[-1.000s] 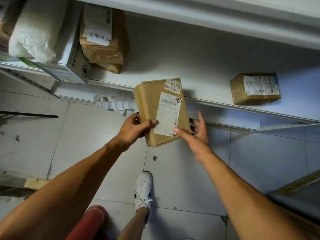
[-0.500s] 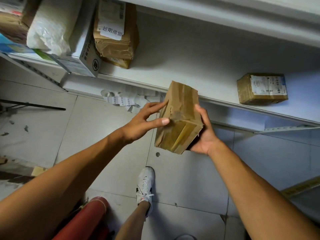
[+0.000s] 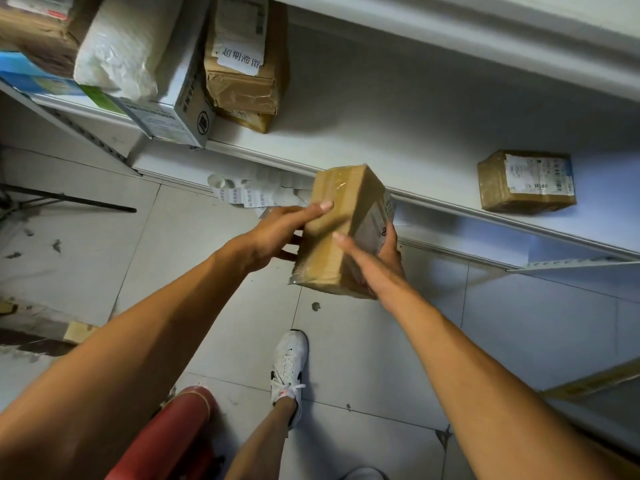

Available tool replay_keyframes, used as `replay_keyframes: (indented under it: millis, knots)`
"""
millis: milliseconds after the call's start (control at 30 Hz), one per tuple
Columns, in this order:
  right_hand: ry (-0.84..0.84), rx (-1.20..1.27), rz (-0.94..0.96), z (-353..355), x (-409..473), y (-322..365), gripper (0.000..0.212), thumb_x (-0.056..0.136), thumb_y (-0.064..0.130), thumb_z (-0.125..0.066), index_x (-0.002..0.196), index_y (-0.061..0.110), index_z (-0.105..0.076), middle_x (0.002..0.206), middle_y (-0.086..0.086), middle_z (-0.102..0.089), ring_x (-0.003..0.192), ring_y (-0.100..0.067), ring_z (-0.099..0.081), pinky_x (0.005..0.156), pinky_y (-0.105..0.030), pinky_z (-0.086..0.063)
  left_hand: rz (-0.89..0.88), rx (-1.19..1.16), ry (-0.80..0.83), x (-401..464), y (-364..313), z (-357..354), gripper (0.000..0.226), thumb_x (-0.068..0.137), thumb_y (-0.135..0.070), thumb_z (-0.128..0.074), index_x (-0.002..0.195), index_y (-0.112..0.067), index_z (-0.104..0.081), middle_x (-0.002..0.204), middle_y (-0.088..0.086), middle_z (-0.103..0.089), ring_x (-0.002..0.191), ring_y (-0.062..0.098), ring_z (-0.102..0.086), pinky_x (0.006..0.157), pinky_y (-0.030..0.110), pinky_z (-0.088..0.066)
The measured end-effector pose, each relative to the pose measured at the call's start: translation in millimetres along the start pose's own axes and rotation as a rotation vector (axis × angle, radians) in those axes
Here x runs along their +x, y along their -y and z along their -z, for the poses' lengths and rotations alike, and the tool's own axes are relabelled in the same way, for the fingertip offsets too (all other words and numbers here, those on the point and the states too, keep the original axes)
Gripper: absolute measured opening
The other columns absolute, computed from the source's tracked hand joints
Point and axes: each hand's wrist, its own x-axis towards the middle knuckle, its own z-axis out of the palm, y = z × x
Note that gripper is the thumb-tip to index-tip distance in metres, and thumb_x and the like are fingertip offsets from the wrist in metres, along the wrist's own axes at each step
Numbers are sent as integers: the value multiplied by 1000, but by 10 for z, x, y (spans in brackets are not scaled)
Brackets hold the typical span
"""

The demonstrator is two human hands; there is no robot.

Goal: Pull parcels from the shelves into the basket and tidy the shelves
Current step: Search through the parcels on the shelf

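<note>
Head view: both hands hold a taped cardboard parcel (image 3: pixel 341 233) in the air in front of the white shelf (image 3: pixel 398 109), above the tiled floor (image 3: pixel 363 341).

Floor: pale tiles, scuffed; loose label strips (image 3: pixel 247 195) lie under the shelf edge. Shelf carries a small brown box (image 3: pixel 526 181) at right, well apart from stacked brown parcels (image 3: pixel 242 64), a white printed carton (image 3: pixel 180 109) and a white bag (image 3: pixel 124 46) at left. Left hand (image 3: pixel 277 233): fingers spread on the parcel's left side, thumb on its top face. Right hand (image 3: pixel 374 261): fingers wrapped round the labelled right side, thumb across the top. Parcel: brown, glossy clear tape, tilted, label mostly turned away. A white shoe (image 3: pixel 289 362) stands below.
</note>
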Motion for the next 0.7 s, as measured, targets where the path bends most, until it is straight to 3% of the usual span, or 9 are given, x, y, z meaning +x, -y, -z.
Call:
replay_keyframes:
  millis: [100, 200, 233, 300, 400, 467, 567, 600, 700]
  knots:
    - [-5, -96, 227, -91, -89, -111, 149, 33, 65, -96, 153, 53, -9, 144, 7, -38, 135, -12, -42, 109, -36, -45, -52, -87, -111, 56, 140, 10, 78, 69, -52, -83, 135, -20, -57, 117, 2, -73, 104, 23, -72, 88, 44, -59]
    - [12, 82, 284, -59, -152, -67, 137, 45, 50, -99, 156, 41, -19, 135, 11, -51, 119, 8, -51, 95, -14, -48, 28, -248, -55, 88, 118, 166, 66, 78, -44, -73, 133, -11, -59, 116, 13, -74, 100, 30, -73, 90, 43, -59]
    - [-7, 221, 269, -35, -136, -35, 119, 55, 49, -94, 155, 35, -29, 125, 13, -61, 112, 11, -56, 90, -14, -51, 65, -359, -11, 71, 119, 213, 57, 86, -45, -64, 132, -11, -61, 118, 15, -73, 98, 30, -73, 87, 41, -59]
    - [-42, 429, 190, 14, -84, 56, 86, 69, 49, -78, 146, 31, -46, 106, 18, -72, 111, 1, -64, 86, -25, -57, 122, -542, 50, 32, 178, 301, 49, 98, -45, -46, 125, -11, -69, 117, 15, -72, 94, 30, -72, 85, 38, -60]
    - [-33, 514, 131, 61, -44, 210, 83, 69, 56, -74, 144, 29, -52, 118, 8, -70, 104, -11, -71, 75, -26, -54, 170, -679, 211, -52, 303, 407, 62, 94, -59, -44, 127, -11, -66, 115, 17, -67, 96, 30, -69, 84, 39, -61]
    - [-46, 533, 123, 67, -42, 271, 76, 71, 55, -72, 139, 26, -56, 117, 0, -70, 97, -15, -73, 72, -27, -53, 221, -739, 217, -79, 393, 499, 75, 89, -67, -47, 127, -7, -67, 121, 21, -65, 102, 31, -69, 87, 39, -60]
    - [-39, 508, 139, 77, -48, 355, 69, 72, 55, -72, 134, 25, -60, 108, -2, -71, 94, -17, -72, 69, -29, -54, 212, -837, 273, -7, 572, 625, 94, 96, -71, -15, 143, 2, -52, 143, 25, -54, 129, 32, -57, 113, 38, -41]
    - [-16, 477, 141, 85, -44, 371, 70, 72, 58, -73, 133, 28, -60, 110, -2, -71, 98, -18, -71, 69, -29, -54, 190, -858, 294, -21, 531, 612, 95, 96, -70, -14, 144, 2, -51, 144, 24, -53, 131, 33, -55, 116, 38, -38]
    - [114, 282, 98, 98, -76, 428, 88, 59, 77, -74, 135, 37, -57, 126, -3, -67, 112, -20, -68, 68, -29, -57, 215, -820, 113, 42, 343, 556, 68, 89, -67, -50, 124, -11, -68, 113, 17, -70, 97, 31, -71, 95, 43, -55]
